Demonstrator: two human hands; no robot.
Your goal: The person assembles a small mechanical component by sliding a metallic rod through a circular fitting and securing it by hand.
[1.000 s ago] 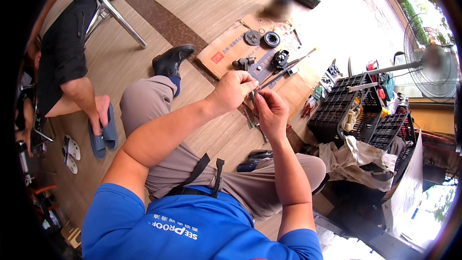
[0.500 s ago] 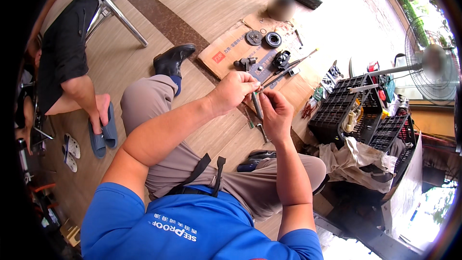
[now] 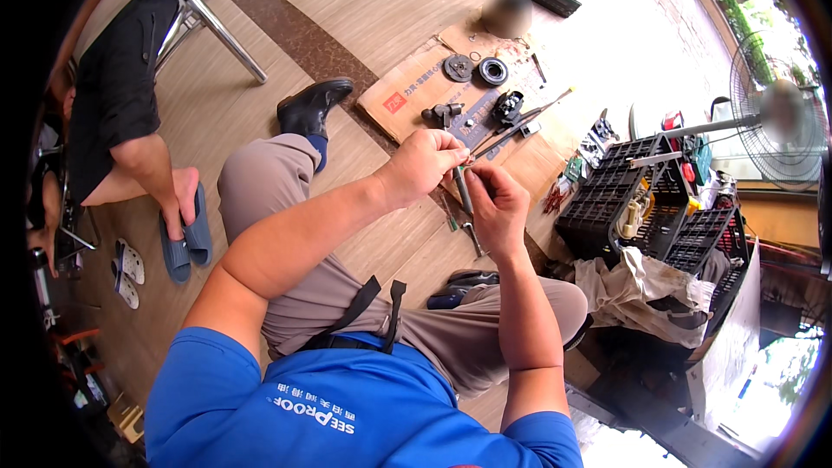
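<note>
My left hand is closed in a pinch, fingertips meeting those of my right hand. A tiny reddish bit shows between the fingertips; its kind is too small to tell. A slim grey rod-shaped piece slants down beside my right fingers, which are closed and seem to grip it. Beyond the hands, a flattened cardboard sheet bears a dark round disc, a black ring-shaped part, a dark cylindrical metal part, a black mechanical part and long thin tools.
A wrench-like tool lies on the floor near my right hand. At right stand black plastic crates with tools and cloth, beside a fan. At left, another person's legs in blue slippers are near a metal-legged chair.
Almost nothing differs; both hands keep their pinch in the same place, with only a slight shift of the fingers and the grey rod-shaped piece.
</note>
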